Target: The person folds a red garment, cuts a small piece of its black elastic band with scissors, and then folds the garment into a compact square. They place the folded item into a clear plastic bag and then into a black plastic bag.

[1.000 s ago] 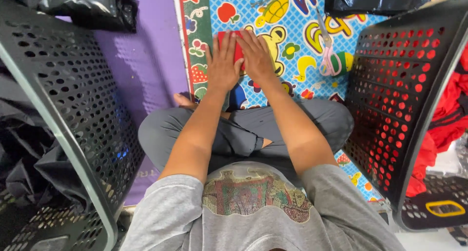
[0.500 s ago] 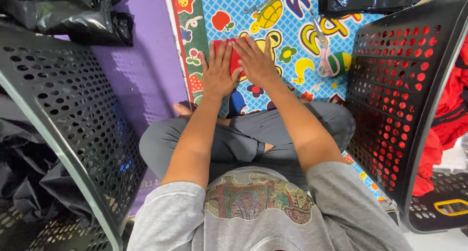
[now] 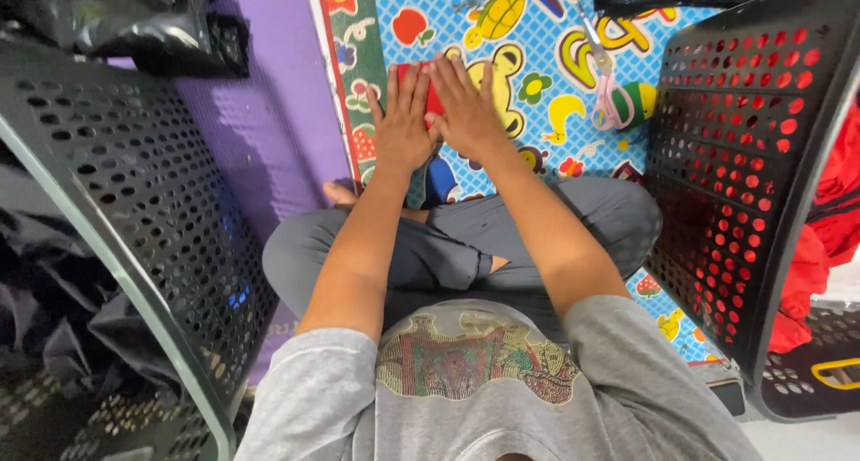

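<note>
Head view: the person sits cross-legged on a colourful play mat (image 3: 537, 31) printed with turtles, fruit and flowers, and both arms reach forward over the legs. The left hand (image 3: 400, 120) lies flat, fingers spread wide, palm down on a small red piece (image 3: 430, 94) that rests on the mat near its left edge, beside the green border strip. The right hand (image 3: 464, 112) is also flat and open, fingers together, pressing on the same red piece from the right, and its thumb side touches the left hand. Only a narrow part of the red piece shows between and above the fingers; what it is made of I cannot tell.

A pair of scissors (image 3: 605, 85) with pale pink handles lies on the mat to the right of the hands, well apart from them, near a black perforated basket (image 3: 743, 156) that stands along the mat's right edge with red cloth (image 3: 820, 237) behind it. A second black basket (image 3: 116, 210) stands at the left, over a purple mat (image 3: 260, 120). Black plastic bags (image 3: 170, 31) lie at the top left corner.
</note>
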